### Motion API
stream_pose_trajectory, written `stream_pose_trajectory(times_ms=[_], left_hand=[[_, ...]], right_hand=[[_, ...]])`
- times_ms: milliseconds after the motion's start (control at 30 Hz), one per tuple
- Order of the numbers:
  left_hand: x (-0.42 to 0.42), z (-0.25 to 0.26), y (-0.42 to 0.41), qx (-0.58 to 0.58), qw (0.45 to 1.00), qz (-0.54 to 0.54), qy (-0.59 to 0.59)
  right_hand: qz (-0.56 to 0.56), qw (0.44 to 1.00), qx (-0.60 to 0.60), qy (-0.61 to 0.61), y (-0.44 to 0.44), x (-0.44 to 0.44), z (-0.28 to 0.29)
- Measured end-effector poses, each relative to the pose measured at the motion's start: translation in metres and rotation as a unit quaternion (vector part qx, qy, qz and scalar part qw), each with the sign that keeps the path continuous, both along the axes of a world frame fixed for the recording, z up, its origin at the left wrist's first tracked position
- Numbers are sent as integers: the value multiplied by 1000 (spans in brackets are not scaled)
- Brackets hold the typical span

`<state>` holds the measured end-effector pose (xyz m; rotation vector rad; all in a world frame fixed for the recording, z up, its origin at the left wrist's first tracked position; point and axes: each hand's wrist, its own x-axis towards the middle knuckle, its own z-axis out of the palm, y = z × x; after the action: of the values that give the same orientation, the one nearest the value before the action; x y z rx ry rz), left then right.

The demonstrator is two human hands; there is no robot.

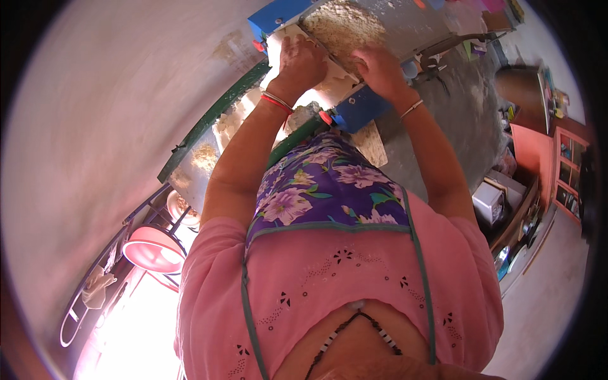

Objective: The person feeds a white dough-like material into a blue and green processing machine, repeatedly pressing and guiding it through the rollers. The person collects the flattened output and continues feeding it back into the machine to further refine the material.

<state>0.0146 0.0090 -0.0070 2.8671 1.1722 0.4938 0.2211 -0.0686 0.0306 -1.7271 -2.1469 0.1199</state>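
Observation:
My left hand (304,61) lies over a pale sheet (342,88) that looks like dough, its fingers apart on the surface. The sheet spans a machine, probably a dough roller, between two blue side panels (363,108). My right hand (381,71) is at the near edge of a heap of crumbly, floury dough (344,26). Its fingers are bent and slightly blurred, so whether they pinch anything is hidden. The heap rests on a grey metal tray (418,23) beyond the sheet. Ragged pale pieces (232,124) lie below my left forearm, between green rails (213,116).
Red knobs (326,117) stick out beside the blue panels. A wooden board (370,142) is under the near panel. Left, a pink basin (154,249) sits on a metal rack, near a bowl (183,209). A pink cabinet (532,147) and a white box (489,202) stand right.

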Motion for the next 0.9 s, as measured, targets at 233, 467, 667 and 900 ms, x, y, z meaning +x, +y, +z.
stream_pose_trajectory(times_ms=[233,467,667,900], left_hand=[[6,1,8,-65,997,12,-32],[18,-7,17,-79,995,44,-36],[7,-10,23,-84,992,-1,-99],[10,-13,28,-86,994,-7,-66]], right_hand=[[6,994,-94,-59,-10,-13,-2],[-18,994,-99,-41,-2,-22,-13],[-4,994,-101,-38,-5,-20,-12],[-1,995,-89,-42,-4,-16,-18]])
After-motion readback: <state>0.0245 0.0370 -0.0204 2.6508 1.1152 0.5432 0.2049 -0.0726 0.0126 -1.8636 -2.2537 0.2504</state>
